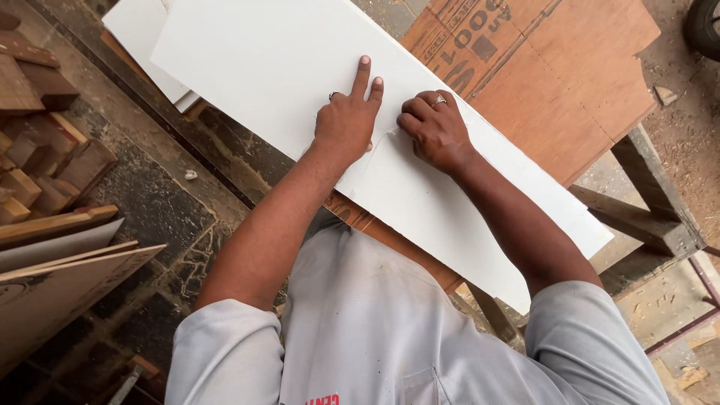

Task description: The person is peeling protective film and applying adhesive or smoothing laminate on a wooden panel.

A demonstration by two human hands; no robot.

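Observation:
A long white laminate sheet (pixel 285 67) lies slanted across a brown plywood board (pixel 570 82). My left hand (pixel 346 124) presses flat on the sheet with two fingers stretched forward; it holds nothing and wears a ring. Just to its right, my right hand (pixel 437 131) rests knuckles-up on the sheet with its fingers curled under, also ringed. Whether anything is inside that fist is hidden. A faint thin line (pixel 382 139) runs across the sheet between the two hands.
A second white sheet (pixel 139 37) pokes out beneath the first at the upper left. Wood offcuts (pixel 37 150) and leaning boards (pixel 60 277) crowd the left side. A wooden trestle (pixel 645 202) carries the plywood at the right. The floor is dark and cracked.

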